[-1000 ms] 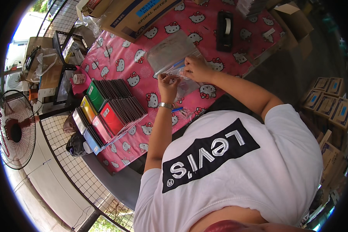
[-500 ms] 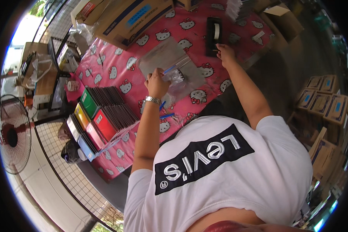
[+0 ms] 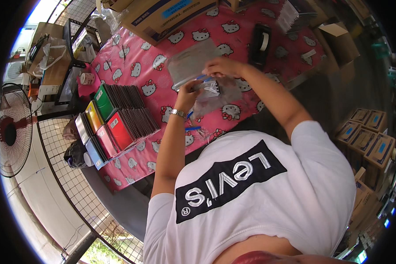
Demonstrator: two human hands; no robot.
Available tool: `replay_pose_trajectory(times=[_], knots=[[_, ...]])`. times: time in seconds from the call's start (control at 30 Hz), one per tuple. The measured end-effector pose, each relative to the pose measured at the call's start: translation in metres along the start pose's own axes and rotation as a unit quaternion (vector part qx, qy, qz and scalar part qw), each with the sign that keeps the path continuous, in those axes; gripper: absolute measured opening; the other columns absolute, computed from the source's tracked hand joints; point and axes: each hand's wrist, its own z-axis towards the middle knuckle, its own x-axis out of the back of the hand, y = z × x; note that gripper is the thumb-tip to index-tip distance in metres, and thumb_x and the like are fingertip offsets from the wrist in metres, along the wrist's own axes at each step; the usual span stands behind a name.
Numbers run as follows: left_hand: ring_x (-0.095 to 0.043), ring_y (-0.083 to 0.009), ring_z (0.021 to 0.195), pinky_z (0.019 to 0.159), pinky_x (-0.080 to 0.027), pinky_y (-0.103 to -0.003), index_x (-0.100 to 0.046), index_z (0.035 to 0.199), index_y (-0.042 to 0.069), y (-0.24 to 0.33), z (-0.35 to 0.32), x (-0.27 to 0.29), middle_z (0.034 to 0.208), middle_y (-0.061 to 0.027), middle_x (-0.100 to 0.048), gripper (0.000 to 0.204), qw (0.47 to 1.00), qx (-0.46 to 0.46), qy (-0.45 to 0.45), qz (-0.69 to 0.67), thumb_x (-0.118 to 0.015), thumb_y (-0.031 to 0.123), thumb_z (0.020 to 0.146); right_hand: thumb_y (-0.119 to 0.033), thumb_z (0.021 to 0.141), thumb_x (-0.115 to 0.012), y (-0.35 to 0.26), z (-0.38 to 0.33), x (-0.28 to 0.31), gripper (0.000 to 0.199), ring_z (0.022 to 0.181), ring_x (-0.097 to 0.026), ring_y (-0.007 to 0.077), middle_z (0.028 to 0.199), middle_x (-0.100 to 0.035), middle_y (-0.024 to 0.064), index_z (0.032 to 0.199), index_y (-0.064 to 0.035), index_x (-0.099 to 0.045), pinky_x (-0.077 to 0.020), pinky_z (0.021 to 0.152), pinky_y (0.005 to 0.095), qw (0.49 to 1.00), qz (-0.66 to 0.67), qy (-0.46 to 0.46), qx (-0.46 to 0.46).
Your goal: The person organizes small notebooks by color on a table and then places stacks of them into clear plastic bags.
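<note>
Some clear plastic [image 3: 211, 89] lies right of the left hand [image 3: 189, 93].

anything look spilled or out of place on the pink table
Nothing looks spilled or broken. One untidy bit: slim blue items lie loose at different angles on the pink tablecloth near the left hand, while the spiral notebooks stand in neat rows.

Daylight floods in from the left — the far-left opening [image 3: 28, 38] bleaches nearly white — while the floor [image 3: 328, 97] at right sinks into dimness. Glare flecks the clear plastic [image 3: 211, 88] on the desk [image 3: 141, 56]. The right hand [image 3: 225, 68] looks slightly blurred, and the wire mesh [image 3: 68, 185] bows toward the black, blue-fringed rim.
</note>
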Motion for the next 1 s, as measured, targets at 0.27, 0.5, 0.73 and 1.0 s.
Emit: replay_pose_trajectory(times=[0.27, 0.5, 0.73, 1.0], knots=[[-0.055, -0.0114, 0.088, 0.078, -0.045, -0.026, -0.059, 0.116, 0.001, 0.014, 0.005, 0.0, 0.099, -0.003, -0.063, 0.037, 0.998, 0.03, -0.049, -0.041, -0.063, -0.003, 0.08, -0.058, 0.069, -0.073, -0.029, 0.072, 0.015, 0.056, 0.058, -0.051, 0.0169, 0.06, -0.054, 0.0026, 0.069, -0.004, -0.058, -0.0397, 0.053, 0.0362, 0.823, -0.528, -0.207, -0.037], [-0.042, -0.0303, 0.129, 0.103, -0.04, -0.036, -0.065, 0.114, 0.016, -0.01, -0.019, -0.03, 0.141, -0.0125, -0.04, 0.052, 0.969, -0.163, 0.122, 0.138, -0.048, -0.017, 0.077, -0.037, 0.074, -0.077, 0.085, 0.011, 0.02, 0.049, 0.088, -0.063, 0.0291, 0.097, -0.065, 0.0166, 0.108, -0.006, -0.059, -0.0484, 0.078, 0.0423, 0.984, -0.158, 0.023, -0.085], [-0.039, -0.0319, 0.132, 0.105, -0.038, -0.035, -0.068, 0.113, 0.017, -0.007, -0.015, -0.026, 0.148, -0.0138, -0.033, 0.054, 0.9, -0.257, 0.092, 0.339, -0.044, -0.018, 0.079, -0.031, 0.065, -0.082, 0.095, -0.025, -0.051, 0.085, 0.118, -0.051, 0.034, 0.124, -0.054, 0.0195, 0.134, -0.0061, -0.04, -0.0397, 0.1, 0.0393, 0.931, -0.234, 0.166, 0.226], [-0.053, -0.024, 0.113, 0.082, -0.044, -0.028, -0.061, 0.122, 0.011, 0.064, -0.044, -0.003, 0.145, -0.0144, -0.037, 0.047, 0.939, -0.273, 0.094, 0.184, -0.05, -0.011, 0.082, -0.038, 0.075, -0.075, -0.035, -0.129, 0.071, 0.07, 0.104, -0.053, 0.018, 0.113, -0.054, 0.0097, 0.127, -0.005, -0.043, -0.044, 0.091, 0.0321, 0.758, -0.003, 0.575, 0.309]])
